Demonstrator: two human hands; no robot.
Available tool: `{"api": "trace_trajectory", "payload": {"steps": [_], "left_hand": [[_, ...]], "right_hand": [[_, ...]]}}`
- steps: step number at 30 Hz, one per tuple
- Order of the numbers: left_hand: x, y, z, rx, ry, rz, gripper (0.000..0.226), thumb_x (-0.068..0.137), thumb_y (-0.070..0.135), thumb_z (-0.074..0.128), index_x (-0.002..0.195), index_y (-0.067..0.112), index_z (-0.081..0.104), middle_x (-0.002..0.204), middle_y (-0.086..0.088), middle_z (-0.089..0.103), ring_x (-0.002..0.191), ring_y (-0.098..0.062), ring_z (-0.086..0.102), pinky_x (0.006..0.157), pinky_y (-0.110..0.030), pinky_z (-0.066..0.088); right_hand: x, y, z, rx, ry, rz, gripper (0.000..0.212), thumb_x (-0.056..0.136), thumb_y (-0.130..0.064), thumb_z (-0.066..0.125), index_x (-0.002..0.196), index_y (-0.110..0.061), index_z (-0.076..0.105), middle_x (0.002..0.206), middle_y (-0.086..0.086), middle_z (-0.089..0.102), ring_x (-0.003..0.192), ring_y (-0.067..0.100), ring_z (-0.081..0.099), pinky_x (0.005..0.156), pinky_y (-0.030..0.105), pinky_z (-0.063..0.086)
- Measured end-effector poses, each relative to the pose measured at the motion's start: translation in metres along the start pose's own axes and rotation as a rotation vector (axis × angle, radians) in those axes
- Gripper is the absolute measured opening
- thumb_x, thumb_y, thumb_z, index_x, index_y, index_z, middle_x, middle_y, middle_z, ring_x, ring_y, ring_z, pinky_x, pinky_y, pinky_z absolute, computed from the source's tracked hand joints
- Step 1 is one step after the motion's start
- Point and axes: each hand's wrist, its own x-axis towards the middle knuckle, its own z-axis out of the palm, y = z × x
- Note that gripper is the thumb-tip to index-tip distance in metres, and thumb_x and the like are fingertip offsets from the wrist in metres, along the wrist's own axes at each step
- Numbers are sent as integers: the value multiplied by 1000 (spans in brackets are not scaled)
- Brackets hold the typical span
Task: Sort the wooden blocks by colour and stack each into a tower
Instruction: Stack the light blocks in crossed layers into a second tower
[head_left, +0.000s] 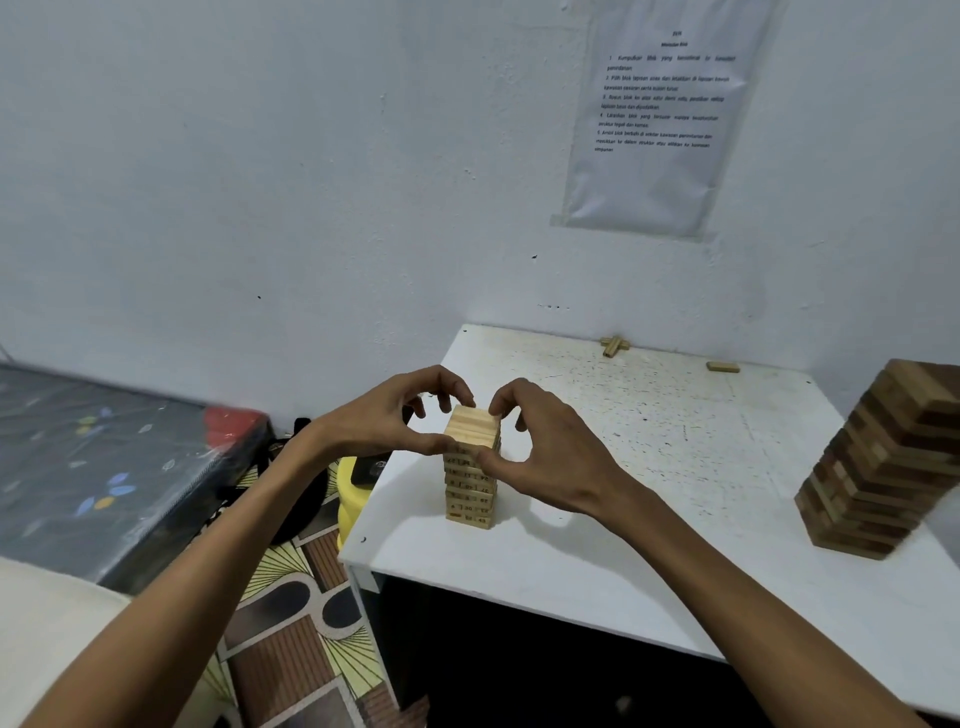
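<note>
Your left hand (395, 415) and right hand (550, 457) pinch the top of the pale tower (469, 486) near the table's (675, 467) left edge. Its blocks (474, 422) seem light and loose; grip the sides gently.
</note>
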Motion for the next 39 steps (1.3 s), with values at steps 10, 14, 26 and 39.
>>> {"api": "trace_trajectory", "payload": {"steps": [10,14,26,39], "left_hand": [[2,20,0,56,145,28,39,97,54,56,130,34,63,138,13,62,131,-13,56,110,-47,44],[17,47,3,216,169,59,28,99,38,68,127,35,66,129,20,65,124,-2,57,108,-35,45],[78,107,65,426,152,12,36,95,36,68,129,26,64,132,12,65,118,-9,60,94,-28,47],[181,78,161,309,168,-167,54,94,29,66,145,18,54,147,-3,57,127,-22,58,107,-40,46]], "right_hand": [[-7,6,-11,1,54,24,35,94,-60,51,122,-39,52,122,-21,60,110,5,54,87,35,51],[-12,16,-26,-94,72,52,40,94,-49,61,131,-35,58,128,-17,65,118,9,58,97,38,50],[-48,72,-81,-347,46,273,53,96,-49,61,144,-30,50,143,-6,59,132,21,51,100,39,47],[-22,154,-113,-435,57,489,53,99,-40,59,147,-18,49,137,8,60,129,29,52,92,40,48]]}}
